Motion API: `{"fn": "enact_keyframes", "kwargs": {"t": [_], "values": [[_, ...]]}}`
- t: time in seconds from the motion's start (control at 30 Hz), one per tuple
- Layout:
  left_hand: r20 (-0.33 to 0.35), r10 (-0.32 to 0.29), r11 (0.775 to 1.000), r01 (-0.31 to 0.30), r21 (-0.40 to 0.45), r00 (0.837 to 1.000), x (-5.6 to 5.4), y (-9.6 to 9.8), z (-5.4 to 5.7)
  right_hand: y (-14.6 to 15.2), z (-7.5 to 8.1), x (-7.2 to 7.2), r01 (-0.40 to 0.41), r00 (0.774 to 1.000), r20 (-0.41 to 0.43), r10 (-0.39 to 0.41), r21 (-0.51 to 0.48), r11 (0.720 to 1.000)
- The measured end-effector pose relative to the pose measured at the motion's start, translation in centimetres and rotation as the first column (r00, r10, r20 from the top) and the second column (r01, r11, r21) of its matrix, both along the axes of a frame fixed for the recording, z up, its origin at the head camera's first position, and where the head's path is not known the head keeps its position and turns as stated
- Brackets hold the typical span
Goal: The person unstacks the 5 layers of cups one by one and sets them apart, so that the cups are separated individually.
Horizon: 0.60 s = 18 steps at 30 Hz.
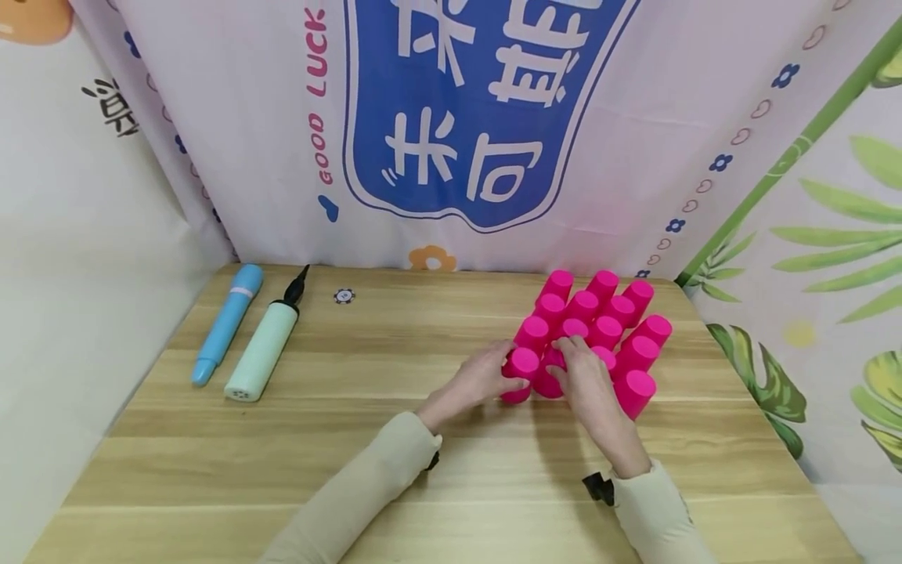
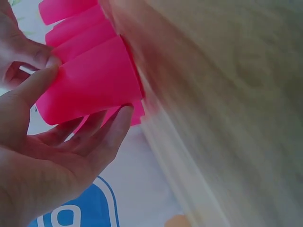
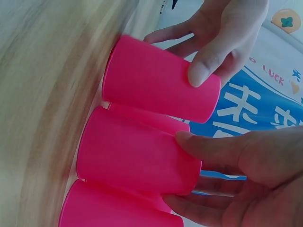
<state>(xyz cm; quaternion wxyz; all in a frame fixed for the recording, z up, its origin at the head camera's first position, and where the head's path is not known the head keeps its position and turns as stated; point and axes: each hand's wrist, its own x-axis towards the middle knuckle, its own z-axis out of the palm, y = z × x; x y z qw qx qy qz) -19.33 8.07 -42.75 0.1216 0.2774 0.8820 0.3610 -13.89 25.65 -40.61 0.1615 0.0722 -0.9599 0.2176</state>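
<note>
Bright pink plastic cups point(image 1: 583, 302) stand upside down in close rows on the right half of the wooden table. My left hand point(image 1: 485, 376) grips the near-left corner cup point(image 2: 90, 78), its thumb on one side and its fingers round the other. Just to the right, my right hand point(image 1: 588, 388) holds the neighbouring front-row cup point(image 3: 137, 144) between thumb and fingers. Both held cups have their wide rims down at the table top. In the right wrist view the left thumb presses the upper part of its cup point(image 3: 158, 78).
On the left of the table point(image 1: 395, 329) lie a blue tube point(image 1: 225, 325) and a mint-green hand pump point(image 1: 262, 352) with a black nozzle. A small poker chip point(image 1: 344, 296) lies near the back edge. Printed cloth point(image 1: 282, 227) hangs behind and at both sides.
</note>
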Motion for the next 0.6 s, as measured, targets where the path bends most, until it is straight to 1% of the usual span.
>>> {"fn": "enact_keyframes", "kwargs": {"t": [0.2, 0.27, 0.37, 0.43, 0.5, 0.53, 0.57, 0.6], "values": [[0.017, 0.032, 0.999, -0.033, 0.022, 0.999, -0.2, -0.2, -0.5, -0.4, -0.2, -0.5, 0.0, 1.0, -0.001, 0.0, 0.002, 1.0], [0.006, 0.036, 0.999, -0.036, 0.026, 0.999, -0.1, -0.3, -0.7, -0.6, -0.2, -0.6, 0.004, 1.0, 0.005, -0.004, 0.001, 1.0], [-0.016, 0.037, 0.999, -0.037, 0.012, 0.999, 0.4, -0.9, -0.6, -0.6, -0.1, -0.2, 0.002, 1.0, 0.029, -0.003, 0.011, 1.0], [-0.048, 0.036, 0.999, -0.036, 0.004, 0.998, 0.7, -1.9, -0.1, -0.5, 0.5, 0.2, 0.0, 0.999, 0.032, -0.001, 0.017, 1.0], [-0.105, 0.031, 0.999, -0.03, 0.016, 0.994, 0.8, -3.3, 0.5, -0.3, 1.3, 0.7, 0.001, 1.0, 0.004, -0.001, 0.022, 1.0], [-0.15, 0.028, 0.999, -0.024, 0.029, 0.988, 0.7, -4.2, 0.9, -0.2, 1.9, 0.9, 0.007, 1.0, -0.021, -0.007, 0.025, 1.0], [-0.205, 0.03, 0.999, -0.021, 0.044, 0.978, 0.6, -5.2, 1.3, 0.0, 2.5, 1.0, 0.013, 0.999, -0.049, -0.012, 0.025, 1.0], [-0.273, 0.036, 0.998, -0.023, 0.05, 0.961, 0.4, -6.2, 1.8, 0.1, 3.1, 1.1, 0.02, 0.997, -0.072, -0.017, 0.029, 0.999]]}}
